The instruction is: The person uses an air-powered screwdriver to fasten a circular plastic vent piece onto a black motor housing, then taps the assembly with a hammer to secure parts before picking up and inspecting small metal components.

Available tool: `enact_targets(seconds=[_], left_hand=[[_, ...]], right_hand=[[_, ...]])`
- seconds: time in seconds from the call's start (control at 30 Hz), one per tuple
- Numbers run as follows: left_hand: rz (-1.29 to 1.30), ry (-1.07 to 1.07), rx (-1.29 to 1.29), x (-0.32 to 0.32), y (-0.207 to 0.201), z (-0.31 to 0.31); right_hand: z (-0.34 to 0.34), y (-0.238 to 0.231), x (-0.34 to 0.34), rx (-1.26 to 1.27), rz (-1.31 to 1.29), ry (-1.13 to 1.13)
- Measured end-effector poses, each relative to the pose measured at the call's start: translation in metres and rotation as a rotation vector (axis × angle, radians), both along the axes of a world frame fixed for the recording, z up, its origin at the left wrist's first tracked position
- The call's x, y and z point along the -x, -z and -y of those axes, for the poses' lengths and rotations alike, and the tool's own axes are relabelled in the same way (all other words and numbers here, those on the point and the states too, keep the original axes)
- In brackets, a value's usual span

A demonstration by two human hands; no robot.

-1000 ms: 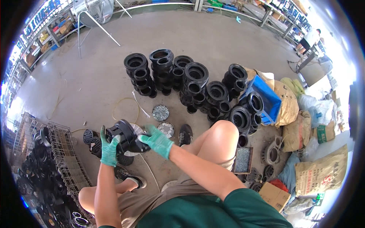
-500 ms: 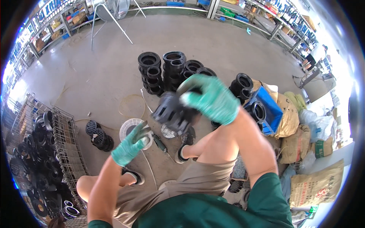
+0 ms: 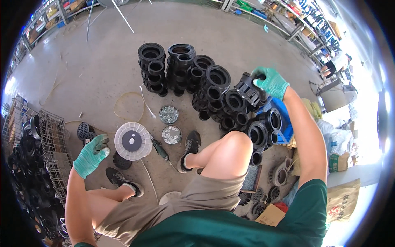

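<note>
My right hand [image 3: 270,83], in a green glove, grips a black plastic pipe fitting [image 3: 247,89] with slotted sides. It holds the fitting tilted at the right end of a row of stacked black fittings [image 3: 217,78]. On the left, my gloved left hand [image 3: 89,155] holds nothing, its thumb and fingers apart. Beside it on the floor stands a round white plastic piece [image 3: 142,141] with a dark grey centre. A green electric screwdriver [image 3: 159,148] lies right of that. Two round tins stand nearby, one of screws [image 3: 168,114], the other of pale small parts [image 3: 171,134].
A wire basket [image 3: 57,160] full of black parts stands at the left. Right of the stacks are a blue crate [image 3: 284,117] and sacks [image 3: 343,201]. A cord [image 3: 149,177] crosses the floor between my feet. Another person [image 3: 335,65] is far right.
My right hand has carried the black fitting from in front of me to the right end of the stacks. The left hand has moved left, away from the white piece.
</note>
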State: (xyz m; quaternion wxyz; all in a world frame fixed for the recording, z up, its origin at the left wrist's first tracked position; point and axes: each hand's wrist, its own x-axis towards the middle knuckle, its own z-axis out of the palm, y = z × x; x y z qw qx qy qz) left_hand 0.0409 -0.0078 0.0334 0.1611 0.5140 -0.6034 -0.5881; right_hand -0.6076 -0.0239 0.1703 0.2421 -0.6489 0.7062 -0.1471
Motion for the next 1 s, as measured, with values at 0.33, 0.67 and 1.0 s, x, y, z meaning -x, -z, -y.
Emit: enact_targets(seconds=[0.33,0.67,1.0], left_hand=[[0.025,-0.076,-0.079,-0.006,0.017,0.004],[0.059,-0.011,-0.114,-0.004,0.027,-0.006],[0.164,0.078,-0.071,-0.001,0.024,-0.011]], right_hand=[[-0.049,0.151,-0.018,0.364,-0.440,-0.198],[-0.078,0.213,-0.030,0.053,-0.770,-0.200],[-0.066,0.217,-0.037,0.051,-0.729,-0.120]])
